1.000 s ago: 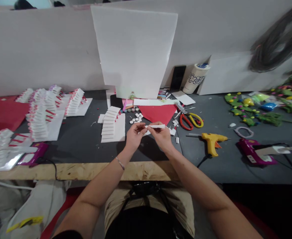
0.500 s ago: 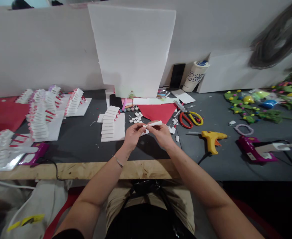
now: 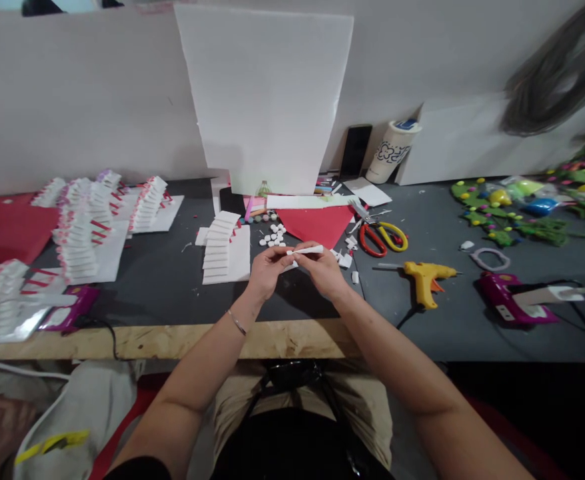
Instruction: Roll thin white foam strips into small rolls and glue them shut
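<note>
Above the dark tabletop, a white strip stretches between my two hands. Its left end looks bunched or rolled small, though fingers cover part of it. My left hand pinches that end. The fingers of my right hand close on the strip from the other side. Just beyond my left hand lie several small white rolls in a cluster. Left of them, a fan of white strips rests on a white sheet. A red sheet spreads behind my right hand.
To the right are scissors, a yellow glue gun and a purple power strip. A cup and phone stand at the wall. Fanned pieces lie left. A co-worker's hand shows lower left.
My hands stay nearly in place with the white strip between them, its right end sitting slightly lower. The co-worker's hand at lower left has come further into view.
</note>
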### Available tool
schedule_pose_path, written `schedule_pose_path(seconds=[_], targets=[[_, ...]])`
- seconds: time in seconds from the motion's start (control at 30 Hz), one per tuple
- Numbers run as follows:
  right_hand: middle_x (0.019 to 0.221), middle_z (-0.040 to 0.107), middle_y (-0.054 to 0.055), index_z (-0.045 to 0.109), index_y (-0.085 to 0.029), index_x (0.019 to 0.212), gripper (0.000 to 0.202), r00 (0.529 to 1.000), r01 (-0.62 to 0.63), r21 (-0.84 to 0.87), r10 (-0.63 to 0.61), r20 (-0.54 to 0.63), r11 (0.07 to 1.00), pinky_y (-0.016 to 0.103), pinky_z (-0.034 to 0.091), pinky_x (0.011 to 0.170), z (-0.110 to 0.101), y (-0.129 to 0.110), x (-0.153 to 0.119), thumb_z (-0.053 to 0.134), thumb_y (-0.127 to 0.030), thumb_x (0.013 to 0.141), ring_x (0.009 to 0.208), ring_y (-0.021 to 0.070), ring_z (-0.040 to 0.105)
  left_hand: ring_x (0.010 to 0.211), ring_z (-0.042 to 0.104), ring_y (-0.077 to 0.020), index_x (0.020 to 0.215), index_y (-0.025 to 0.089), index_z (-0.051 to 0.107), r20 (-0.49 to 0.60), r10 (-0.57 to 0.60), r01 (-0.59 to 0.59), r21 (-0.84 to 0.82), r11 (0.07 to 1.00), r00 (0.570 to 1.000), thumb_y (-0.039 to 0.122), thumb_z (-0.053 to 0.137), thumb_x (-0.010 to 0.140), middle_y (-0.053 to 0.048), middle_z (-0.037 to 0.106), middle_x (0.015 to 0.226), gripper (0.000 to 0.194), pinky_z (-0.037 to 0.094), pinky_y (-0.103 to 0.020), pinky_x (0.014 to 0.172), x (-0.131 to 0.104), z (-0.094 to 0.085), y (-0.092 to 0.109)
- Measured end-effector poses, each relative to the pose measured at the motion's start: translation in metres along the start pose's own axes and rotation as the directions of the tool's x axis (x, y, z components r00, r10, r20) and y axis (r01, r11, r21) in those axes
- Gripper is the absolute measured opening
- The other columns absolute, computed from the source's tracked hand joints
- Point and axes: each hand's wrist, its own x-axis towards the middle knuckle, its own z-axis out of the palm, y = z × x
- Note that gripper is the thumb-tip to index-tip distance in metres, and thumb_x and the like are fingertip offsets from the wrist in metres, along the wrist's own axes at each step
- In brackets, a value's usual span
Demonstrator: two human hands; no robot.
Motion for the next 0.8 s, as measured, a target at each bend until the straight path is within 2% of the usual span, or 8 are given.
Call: schedule_pose_path(seconds=[0.07, 0.13, 0.2, 0.27, 0.37, 0.57, 0.7, 0.8], targets=[[0.082, 0.066, -0.001, 0.063, -0.024, 0.086, 0.029, 0.998, 0.061, -0.062, -0.06, 0.008, 0.996, 0.031, 0.051, 0.071, -0.006, -0.005, 0.001, 0.076, -0.044, 0.07, 0.075, 0.0158, 0.062, 0.066, 0.063, -0.0133, 0.081, 0.017, 0.074, -0.007, 0.047, -0.046, 0.085, 0.995, 0.999, 0.043, 0.084, 0.064, -0.001, 0.07, 0.071, 0.032, 0.052, -0.028, 0.07, 0.001, -0.004, 0.003], [0.095, 0.068, 0.003, 0.062, -0.026, 0.096, 0.028, 0.978, 0.196, -0.19, -0.205, -0.029, 0.962, 0.032, 0.051, 0.074, -0.013, -0.014, 0.002, 0.071, -0.045, 0.077, 0.087, 0.0186, 0.063, 0.071, 0.065, -0.0151, 0.084, 0.018, 0.075, -0.016, 0.163, -0.154, 0.24, 0.958, 0.986, 0.04, 0.079, 0.072, -0.002, 0.072, 0.078, 0.026, 0.052, -0.029, 0.072, 0.001, -0.007, 0.007], [0.11, 0.068, 0.007, 0.062, -0.026, 0.106, 0.028, 0.927, 0.352, -0.38, -0.376, 0.011, 0.856, 0.036, 0.051, 0.083, -0.017, -0.022, 0.0, 0.066, -0.042, 0.084, 0.103, 0.0221, 0.062, 0.08, 0.066, -0.017, 0.086, 0.02, 0.075, 0.01, 0.3, -0.28, 0.389, 0.877, 0.954, 0.036, 0.075, 0.078, -0.005, 0.073, 0.088, 0.019, 0.052, -0.03, 0.078, 0.0, -0.01, 0.011], [0.117, 0.067, 0.01, 0.062, -0.026, 0.113, 0.029, 0.869, 0.473, -0.532, -0.471, 0.151, 0.703, 0.04, 0.05, 0.09, -0.017, -0.025, -0.002, 0.064, -0.04, 0.087, 0.111, 0.0246, 0.06, 0.087, 0.067, -0.0181, 0.088, 0.02, 0.075, 0.06, 0.398, -0.378, 0.473, 0.796, 0.915, 0.034, 0.071, 0.083, -0.006, 0.074, 0.093, 0.015, 0.052, -0.031, 0.083, -0.002, -0.011, 0.013], [0.109, 0.071, 0.01, 0.064, -0.025, 0.111, 0.025, 0.833, 0.541, -0.614, -0.469, 0.294, 0.575, 0.041, 0.051, 0.089, -0.015, -0.02, -0.004, 0.058, -0.041, 0.092, 0.102, 0.0248, 0.065, 0.088, 0.067, -0.018, 0.091, 0.02, 0.074, 0.113, 0.458, -0.448, 0.504, 0.739, 0.882, 0.033, 0.068, 0.087, -0.006, 0.074, 0.094, 0.015, 0.052, -0.032, 0.084, -0.003, -0.011, 0.012], [0.087, 0.071, 0.007, 0.062, -0.022, 0.098, 0.023, 0.898, 0.44, -0.617, -0.325, 0.297, 0.652, 0.031, 0.05, 0.072, -0.012, -0.015, -0.003, 0.045, -0.038, 0.098, 0.076, 0.0182, 0.065, 0.087, 0.068, -0.018, 0.091, 0.02, 0.073, 0.145, 0.446, -0.454, 0.504, 0.735, 0.883, 0.037, 0.066, 0.088, -0.007, 0.073, 0.094, 0.018, 0.053, -0.032, 0.082, -0.004, -0.009, 0.011], [0.087, 0.069, 0.008, 0.059, -0.021, 0.092, 0.024, 0.89, 0.456, -0.652, -0.33, 0.315, 0.606, 0.032, 0.047, 0.074, -0.01, -0.023, -0.005, 0.038, -0.033, 0.098, 0.08, 0.0198, 0.063, 0.087, 0.067, -0.0175, 0.092, 0.02, 0.073, 0.115, 0.414, -0.415, 0.481, 0.772, 0.903, 0.039, 0.067, 0.087, -0.007, 0.073, 0.094, 0.02, 0.054, -0.031, 0.081, -0.004, -0.008, 0.009], [0.081, 0.066, 0.007, 0.058, -0.021, 0.087, 0.025, 0.896, 0.444, -0.694, -0.304, 0.325, 0.567, 0.031, 0.043, 0.07, -0.011, -0.027, -0.005, 0.039, -0.035, 0.098, 0.074, 0.0191, 0.059, 0.08, 0.066, -0.0156, 0.094, 0.02, 0.073, 0.105, 0.358, -0.367, 0.431, 0.825, 0.928, 0.042, 0.067, 0.086, -0.006, 0.072, 0.092, 0.024, 0.054, -0.028, 0.075, -0.004, -0.008, 0.008]])
